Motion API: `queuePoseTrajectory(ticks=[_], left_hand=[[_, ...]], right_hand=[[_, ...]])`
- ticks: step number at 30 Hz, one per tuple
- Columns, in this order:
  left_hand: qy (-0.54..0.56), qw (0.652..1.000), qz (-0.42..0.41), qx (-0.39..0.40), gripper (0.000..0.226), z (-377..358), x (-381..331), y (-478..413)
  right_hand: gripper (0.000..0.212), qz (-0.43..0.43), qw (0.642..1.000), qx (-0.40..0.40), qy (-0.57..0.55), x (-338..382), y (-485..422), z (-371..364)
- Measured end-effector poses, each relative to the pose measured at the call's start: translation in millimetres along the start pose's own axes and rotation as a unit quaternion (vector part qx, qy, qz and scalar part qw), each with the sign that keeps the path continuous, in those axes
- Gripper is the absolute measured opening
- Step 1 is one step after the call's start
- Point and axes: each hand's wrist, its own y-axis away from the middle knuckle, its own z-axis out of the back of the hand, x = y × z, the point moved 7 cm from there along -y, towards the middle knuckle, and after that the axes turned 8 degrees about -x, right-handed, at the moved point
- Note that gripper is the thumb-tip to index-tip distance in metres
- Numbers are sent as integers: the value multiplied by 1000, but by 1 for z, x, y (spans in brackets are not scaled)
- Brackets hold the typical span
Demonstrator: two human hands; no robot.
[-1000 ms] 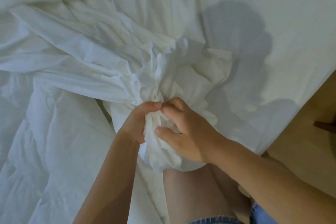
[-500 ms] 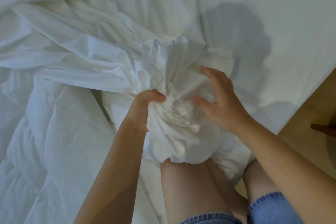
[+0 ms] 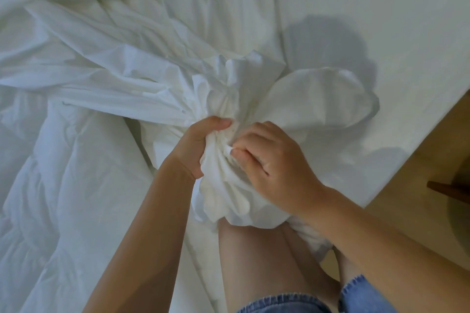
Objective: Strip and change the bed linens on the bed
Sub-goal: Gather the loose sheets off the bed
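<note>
A white duvet cover (image 3: 229, 89) is gathered into a thick bunch over the near edge of the bed. My left hand (image 3: 195, 145) grips the bunch from the left, thumb on top. My right hand (image 3: 274, 162) holds the same bunch from the right, its fingers curled into the folds. From the bunch, the cover's loose cloth fans out to the left and up the bed. A white quilted duvet (image 3: 50, 198) lies crumpled at the lower left. On the right, the white fitted sheet (image 3: 381, 7) lies smooth over the mattress.
The mattress corner ends at the right, where the wooden floor (image 3: 419, 198) begins. A dark wooden piece (image 3: 447, 189) juts in at the right edge. My bare knees and denim shorts (image 3: 284, 303) are below the bunch.
My right hand, open over the top of the bunch half a second ago, has come down and closed on the cloth beside my left hand. More cloth sits gathered in the bunch.
</note>
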Motion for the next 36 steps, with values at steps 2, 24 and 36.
queuePoseTrajectory(ticks=[2, 24, 36], left_hand=[[-24, 1000, 6, -1, 30, 0, 4, 2], [31, 991, -17, 126, 27, -13, -3, -2], [7, 997, -73, -40, 55, -8, -8, -21]], right_hand=[[13, -36, 999, 8, 12, -4, 2, -7], [14, -105, 991, -50, -59, 0, 5, -22], [13, -183, 971, -65, -142, -33, -1, 13]])
